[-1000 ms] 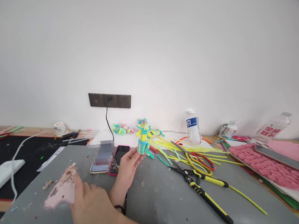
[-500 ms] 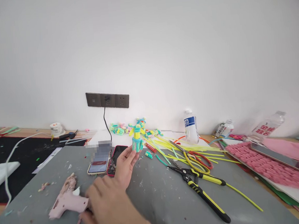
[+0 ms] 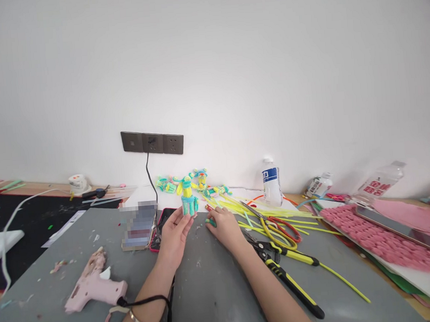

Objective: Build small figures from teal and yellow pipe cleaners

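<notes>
Gray tabletop (image 3: 210,295) | left hand (image 3: 172,241): pinching figurine (image 3: 189,205) | right hand (image 3: 226,229): curled, touching piece (image 3: 211,222)

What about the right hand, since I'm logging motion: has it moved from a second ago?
Yes: against the socket panel, the right hand has moved rightward and nearer the wall, away from the pink glue gun.

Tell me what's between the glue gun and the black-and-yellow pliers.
In the head view, left to right: left forearm, black cable across it, gray work surface, then right forearm.

A craft workspace, shown by the glue gun (image 3: 96,288), pliers (image 3: 294,288), scissors (image 3: 266,221) and yellow stems (image 3: 345,282).
</notes>
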`<state>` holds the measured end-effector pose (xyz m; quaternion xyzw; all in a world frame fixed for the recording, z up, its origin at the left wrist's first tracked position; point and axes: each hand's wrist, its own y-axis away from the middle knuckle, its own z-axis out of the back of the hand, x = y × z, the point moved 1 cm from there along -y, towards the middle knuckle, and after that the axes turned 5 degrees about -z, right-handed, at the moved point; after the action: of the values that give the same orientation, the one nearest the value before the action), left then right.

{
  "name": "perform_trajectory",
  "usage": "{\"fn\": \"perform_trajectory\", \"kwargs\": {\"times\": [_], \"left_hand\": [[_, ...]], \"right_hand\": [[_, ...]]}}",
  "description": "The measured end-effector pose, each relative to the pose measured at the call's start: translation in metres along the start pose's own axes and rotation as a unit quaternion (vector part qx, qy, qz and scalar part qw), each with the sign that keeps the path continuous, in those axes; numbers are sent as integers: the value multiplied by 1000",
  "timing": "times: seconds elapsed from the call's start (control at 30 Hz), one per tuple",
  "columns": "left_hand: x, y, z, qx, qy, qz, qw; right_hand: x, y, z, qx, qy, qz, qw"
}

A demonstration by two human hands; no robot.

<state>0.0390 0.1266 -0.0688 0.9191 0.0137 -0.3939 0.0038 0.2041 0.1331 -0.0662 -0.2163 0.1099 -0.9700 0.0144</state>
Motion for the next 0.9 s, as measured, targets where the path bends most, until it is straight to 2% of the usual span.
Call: {"fn": "perform_trajectory", "kwargs": {"times": [0.17, 0.3, 0.4, 0.53, 0.63, 0.8, 0.9], "left_hand": [[-2, 0, -1, 9, 3, 9, 1000], [-4, 1, -3, 24, -9, 22, 999], [-3, 1, -3, 30, -23, 32, 999], [0, 2, -2, 21, -36, 32, 999], [1, 2, -1, 10, -53, 20, 998], [2, 2, 2, 16, -77, -1, 997], [3, 2, 3, 20, -93, -3, 995]], "right_hand": [[-9, -1, -9, -43, -102, -7, 994], [-21, -3, -6, -77, -240, -22, 968], [-27, -4, -2, -91, -363, -46, 926], [-25, 0, 2, -77, -502, -69, 859], [-19, 3, 6, -54, -561, -85, 822], [-12, 5, 9, -13, -662, -135, 738], [-12, 6, 9, -6, -674, -143, 725]]}}
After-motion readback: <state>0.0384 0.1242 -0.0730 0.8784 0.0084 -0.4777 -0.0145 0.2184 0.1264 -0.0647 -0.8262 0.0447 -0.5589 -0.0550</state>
